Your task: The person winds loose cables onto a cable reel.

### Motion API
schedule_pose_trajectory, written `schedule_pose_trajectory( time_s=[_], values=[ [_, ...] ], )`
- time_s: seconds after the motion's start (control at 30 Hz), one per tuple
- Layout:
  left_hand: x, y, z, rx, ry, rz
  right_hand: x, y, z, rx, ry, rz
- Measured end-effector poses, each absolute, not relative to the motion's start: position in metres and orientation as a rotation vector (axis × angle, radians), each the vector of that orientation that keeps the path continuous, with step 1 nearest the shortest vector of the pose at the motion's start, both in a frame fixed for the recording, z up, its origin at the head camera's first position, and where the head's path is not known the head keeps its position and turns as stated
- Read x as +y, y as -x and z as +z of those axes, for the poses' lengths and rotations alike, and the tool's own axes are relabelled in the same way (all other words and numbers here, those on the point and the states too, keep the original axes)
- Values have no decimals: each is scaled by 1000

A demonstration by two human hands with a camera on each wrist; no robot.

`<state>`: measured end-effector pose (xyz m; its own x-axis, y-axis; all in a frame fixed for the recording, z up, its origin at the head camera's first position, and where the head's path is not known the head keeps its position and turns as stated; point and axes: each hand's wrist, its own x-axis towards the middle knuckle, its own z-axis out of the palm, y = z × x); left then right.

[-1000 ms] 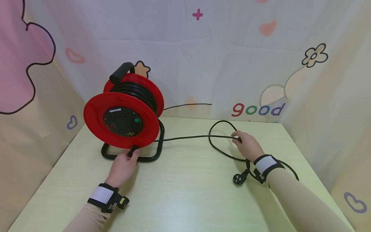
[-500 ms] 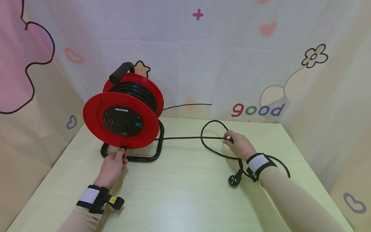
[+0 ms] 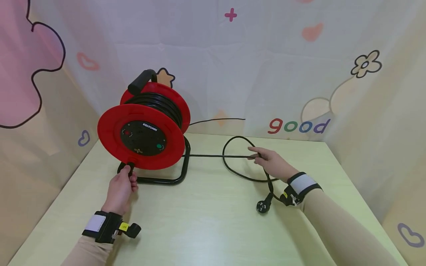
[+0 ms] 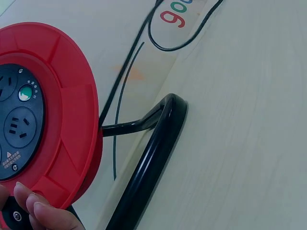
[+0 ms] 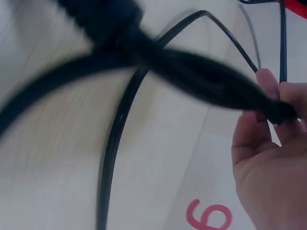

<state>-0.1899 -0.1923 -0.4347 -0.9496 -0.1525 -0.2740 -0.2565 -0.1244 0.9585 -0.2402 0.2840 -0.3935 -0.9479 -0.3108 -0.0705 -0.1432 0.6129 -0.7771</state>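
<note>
A red cable reel (image 3: 143,137) with black cable wound on its drum stands at the left of the table, on a black tube frame (image 3: 166,181). At the bottom left of its front disc, my left hand (image 3: 119,192) grips the black crank knob (image 3: 131,168). The left wrist view shows fingertips (image 4: 48,214) curled at this knob. From the drum a taut stretch of cable (image 3: 213,156) runs to my right hand (image 3: 274,162), which holds it between thumb and fingers. Below the right hand hangs the black plug (image 3: 263,207); beside it, the cable forms a loop (image 3: 229,168).
The pale table (image 3: 199,221) meets a printed curtain (image 3: 206,74) at the back, with more curtain on both sides. A black carry handle (image 3: 143,82) tops the reel. The front panel has sockets (image 4: 20,127) and a green button (image 4: 25,93).
My left hand has swung the crank knob leftward along the bottom, turning the reel's front disc clockwise. The right hand has come left toward the reel with the cable, and the plug has shifted left.
</note>
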Motion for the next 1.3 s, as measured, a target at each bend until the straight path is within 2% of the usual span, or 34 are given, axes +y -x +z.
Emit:
schedule_pose_trajectory(
  time_s=[0.47,0.63,0.87,1.0,1.3],
  values=[
    [-192,190,-432,2093,575,2234,319,242,-370,1990,-200,-2329],
    [-192,190,-432,2099,594,2215,337,240,-359,1597,-434,-2556],
    [-191,191,-433,2113,587,2188,364,238,-349,996,-604,-2859],
    [-195,191,-432,2125,603,2200,377,232,-351,941,-666,-2890],
    [-205,193,-423,2174,617,2227,388,224,-362,1259,-704,-2655]
  ],
)
